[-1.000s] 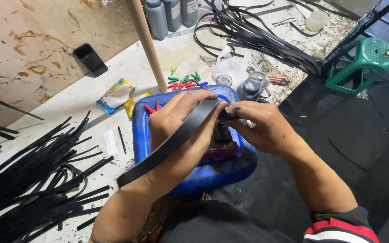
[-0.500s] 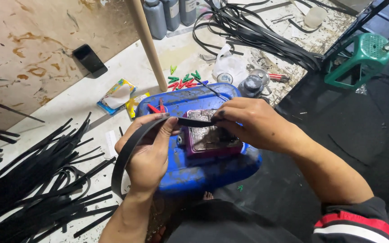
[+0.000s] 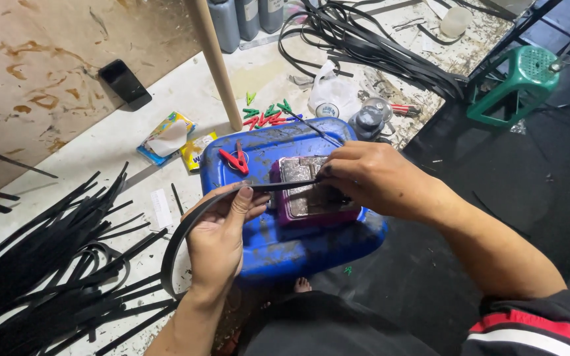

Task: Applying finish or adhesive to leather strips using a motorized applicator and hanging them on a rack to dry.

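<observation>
My left hand grips a long black rubber strip that curves down and to the left over my wrist. My right hand pinches the other end of the same strip and presses it onto a small purple-edged tray with a grey, dirty inside. That tray rests on a blue plastic container lying in front of my lap. A red clip lies on the container's top, left of the tray.
A heap of black strips covers the white floor at the left. Red and green clips, a wooden pole, a black phone, dark bottles, a bundle of black cords and a green stool surround the spot.
The strip was stretched diagonally between both hands over the container. My left hand has since dropped to the left, the strip has bowed into a curve, and my right hand has lowered its end onto the tray.
</observation>
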